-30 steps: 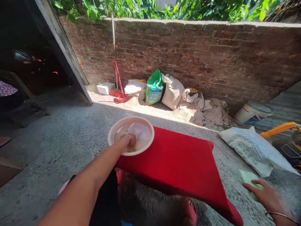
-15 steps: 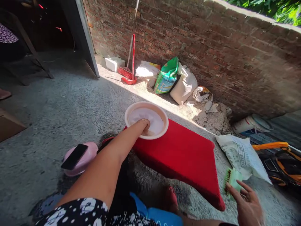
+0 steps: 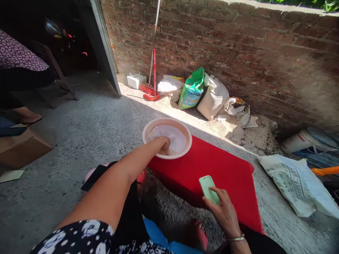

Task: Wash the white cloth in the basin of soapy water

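My left hand point(image 3: 165, 145) reaches into a pale pink basin point(image 3: 189, 141) of cloudy water. Its fingers are under the surface, so what they hold, if anything, is hidden. A green scrub brush point(image 3: 206, 185) is gripped in my right hand point(image 3: 222, 209), its smooth back facing up and its bristles out of sight underneath. The brush is over the front edge of a low bench covered in red cloth point(image 3: 233, 173). The basin stands at the far left end of this bench.
A pink stool point(image 3: 90, 173) with a dark phone on it is by my left leg. Beyond the bench, a green bag point(image 3: 192, 90) and other sacks line the brick wall point(image 3: 225, 42). A white sack point(image 3: 293, 180) lies right. At left, a person sits near a cardboard box point(image 3: 31, 150).
My right hand has carried the brush leftward from beyond the bench's right end to over its front edge. The left hand stays in the basin. The view has shifted left.
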Demonstrator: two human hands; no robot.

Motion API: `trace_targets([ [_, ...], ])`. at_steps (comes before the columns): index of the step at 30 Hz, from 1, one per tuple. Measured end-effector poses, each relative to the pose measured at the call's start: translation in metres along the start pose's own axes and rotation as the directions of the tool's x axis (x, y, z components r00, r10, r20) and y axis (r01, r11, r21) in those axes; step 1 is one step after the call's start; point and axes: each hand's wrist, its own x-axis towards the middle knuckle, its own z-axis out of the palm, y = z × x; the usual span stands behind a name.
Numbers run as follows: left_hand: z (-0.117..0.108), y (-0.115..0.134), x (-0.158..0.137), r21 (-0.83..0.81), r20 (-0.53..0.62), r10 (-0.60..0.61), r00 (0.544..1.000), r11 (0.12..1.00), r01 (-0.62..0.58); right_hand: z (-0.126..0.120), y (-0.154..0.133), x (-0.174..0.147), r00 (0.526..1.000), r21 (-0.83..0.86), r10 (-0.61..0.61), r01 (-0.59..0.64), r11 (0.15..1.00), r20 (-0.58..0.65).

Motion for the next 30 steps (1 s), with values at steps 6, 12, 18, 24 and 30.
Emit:
trace_targets([
  [6,-0.015,0.011,-0.016,0.229,0.198,0.102,0.975,0.962,-0.147,0.016,0.017,0.001,0.999,-0.012,0.018,-0.018,1.000,0.029],
  [12,-0.040,0.004,-0.056,0.292,0.228,0.225,0.947,0.912,-0.287,0.027,0.009,0.013,0.991,0.015,0.134,-0.134,0.991,-0.005],
  [18,-0.050,-0.003,-0.075,0.303,-0.052,0.374,0.926,0.889,-0.342,0.043,-0.033,0.045,0.982,-0.023,0.187,-0.187,0.982,0.017],
  [24,-0.078,-0.007,-0.083,0.298,-0.478,0.265,0.838,0.946,-0.129,0.065,-0.067,0.075,0.972,-0.174,0.235,-0.231,0.957,0.002],
  [30,-0.081,-0.044,-0.078,-0.285,-0.481,-0.226,0.847,0.954,0.093,0.078,-0.073,0.074,0.977,-0.337,0.208,-0.184,0.923,0.035],
])
